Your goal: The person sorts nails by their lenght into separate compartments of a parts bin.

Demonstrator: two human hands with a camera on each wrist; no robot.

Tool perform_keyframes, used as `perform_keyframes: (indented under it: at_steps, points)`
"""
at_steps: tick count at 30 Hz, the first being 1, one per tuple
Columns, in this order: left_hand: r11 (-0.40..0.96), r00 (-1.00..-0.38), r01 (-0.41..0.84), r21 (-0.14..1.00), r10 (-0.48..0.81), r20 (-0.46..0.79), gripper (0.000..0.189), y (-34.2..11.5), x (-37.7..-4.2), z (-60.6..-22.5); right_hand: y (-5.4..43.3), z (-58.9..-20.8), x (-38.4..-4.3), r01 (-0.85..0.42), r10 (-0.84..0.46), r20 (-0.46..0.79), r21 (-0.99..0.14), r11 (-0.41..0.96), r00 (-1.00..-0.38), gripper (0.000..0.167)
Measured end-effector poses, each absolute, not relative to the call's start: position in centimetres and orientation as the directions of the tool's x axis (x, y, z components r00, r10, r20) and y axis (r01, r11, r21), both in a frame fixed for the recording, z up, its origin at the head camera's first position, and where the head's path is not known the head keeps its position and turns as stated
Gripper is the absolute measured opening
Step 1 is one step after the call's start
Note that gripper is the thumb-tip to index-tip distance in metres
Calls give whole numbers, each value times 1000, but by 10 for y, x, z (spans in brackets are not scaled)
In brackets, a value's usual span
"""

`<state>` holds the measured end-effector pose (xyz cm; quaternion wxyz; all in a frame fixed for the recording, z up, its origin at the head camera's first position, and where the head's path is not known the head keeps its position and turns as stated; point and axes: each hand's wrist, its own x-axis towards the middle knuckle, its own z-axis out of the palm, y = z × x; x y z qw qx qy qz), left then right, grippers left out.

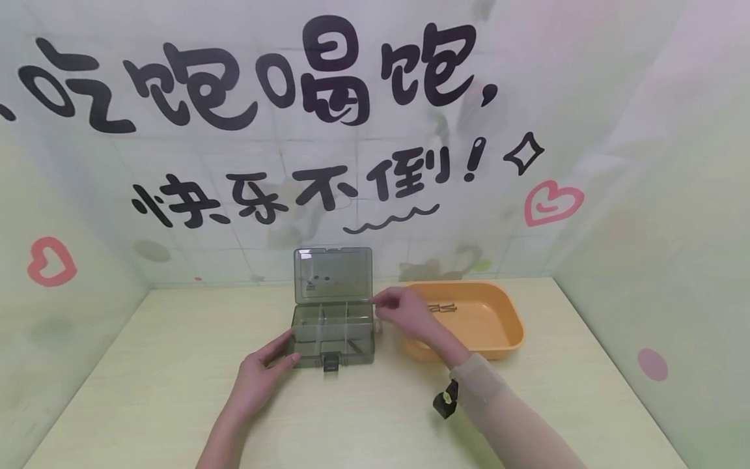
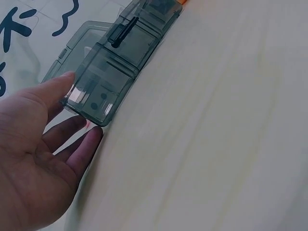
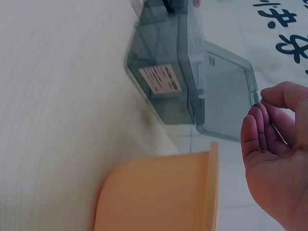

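A clear grey compartment box (image 1: 346,359) stands on the table with its lid (image 1: 334,277) raised against the back wall. My left hand (image 1: 262,374) holds the box's left front corner, thumb (image 2: 62,89) at the upper edge and fingers around the side. Close to the box's right rear edge is my right hand (image 1: 407,316). Its thumb and fingertips (image 3: 255,108) come together; I cannot tell whether they pinch something small. A dark screw (image 1: 355,346) lies in the front right compartment. Several more screws (image 1: 444,308) lie in the orange tray (image 1: 508,319), partly behind the right hand.
The orange tray stands just right of the box, under my right wrist. A black latch (image 1: 331,362) hangs at the box's front. Printed wall sheets enclose the pale table (image 1: 176,352) at the back and both sides. A black device (image 1: 446,400) is strapped at my right wrist.
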<state>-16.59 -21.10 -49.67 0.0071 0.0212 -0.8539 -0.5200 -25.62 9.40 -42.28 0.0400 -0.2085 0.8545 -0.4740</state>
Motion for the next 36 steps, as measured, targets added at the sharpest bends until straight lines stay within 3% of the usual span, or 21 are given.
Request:
perform_keyframes:
  at_steps: [8,19,36]
  points:
    - [461,-999,-26,887,-45,-6,60,-211,-165,-496,120,-426,-268,-362,-380,187,-809,464,-906,17]
    - [466,-999,-4,885,-41,17,60,-212,-164,-495,158,-430,-274,-219,-296,105,-896,386,-949,23]
    - [457,-999,-26,889,-35,-11,59,-211,-168,-498,200,-447,-287,-185,-198,87,-809,558,-976,22]
